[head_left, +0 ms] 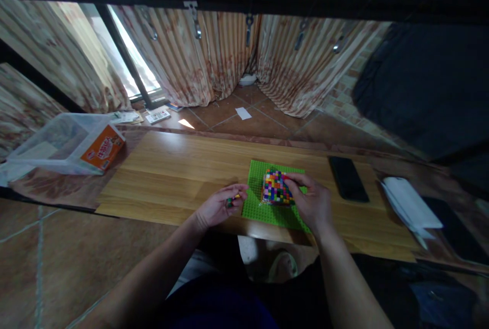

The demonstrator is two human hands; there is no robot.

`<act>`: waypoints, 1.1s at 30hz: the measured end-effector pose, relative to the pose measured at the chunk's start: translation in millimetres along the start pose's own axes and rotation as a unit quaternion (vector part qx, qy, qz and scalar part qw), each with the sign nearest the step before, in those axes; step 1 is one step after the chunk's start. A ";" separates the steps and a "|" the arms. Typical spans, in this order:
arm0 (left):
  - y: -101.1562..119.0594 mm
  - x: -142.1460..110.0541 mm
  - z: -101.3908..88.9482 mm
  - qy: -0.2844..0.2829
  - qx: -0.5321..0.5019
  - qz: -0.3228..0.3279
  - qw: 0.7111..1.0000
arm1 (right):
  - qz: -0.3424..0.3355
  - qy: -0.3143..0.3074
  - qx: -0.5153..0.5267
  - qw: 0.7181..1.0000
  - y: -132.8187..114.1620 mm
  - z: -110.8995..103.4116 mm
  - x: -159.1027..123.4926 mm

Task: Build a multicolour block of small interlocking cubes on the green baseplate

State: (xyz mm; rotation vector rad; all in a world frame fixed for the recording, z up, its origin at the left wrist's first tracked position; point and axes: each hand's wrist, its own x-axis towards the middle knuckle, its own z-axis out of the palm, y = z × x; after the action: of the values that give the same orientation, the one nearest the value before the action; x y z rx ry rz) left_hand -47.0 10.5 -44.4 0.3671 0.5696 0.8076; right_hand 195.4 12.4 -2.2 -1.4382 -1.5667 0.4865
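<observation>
A green studded baseplate (255, 201) lies on a wooden board (168, 176) in front of me. On it stands a block of many small coloured bricks (275, 187). My right hand (311, 201) rests against the block's right side, fingers curled on its top edge. My left hand (219, 206) sits just left of the baseplate, fingers pinched on a few small bricks, green and yellow showing.
A black phone (348, 179) lies right of the baseplate. White folded paper or cloth (408, 204) sits at far right. A clear plastic bin with an orange box (69, 144) stands at the left. Curtains hang behind; tiled floor lies below.
</observation>
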 end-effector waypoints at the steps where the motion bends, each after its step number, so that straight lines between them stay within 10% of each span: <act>1: 0.0 -0.1 -0.2 0.000 0.003 0.001 1.000 | 0.006 0.007 0.006 1.000 0.3 0.9 0.5; 33: -1.3 0.1 2.8 0.013 0.031 0.017 0.999 | -0.063 -0.004 -0.144 0.988 7.3 19.3 2.2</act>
State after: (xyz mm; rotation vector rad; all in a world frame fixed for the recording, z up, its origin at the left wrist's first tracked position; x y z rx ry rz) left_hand -44.6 9.5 -42.9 0.4236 0.6153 0.8296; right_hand 183.9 21.7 -16.8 -1.5393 -1.7759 0.1949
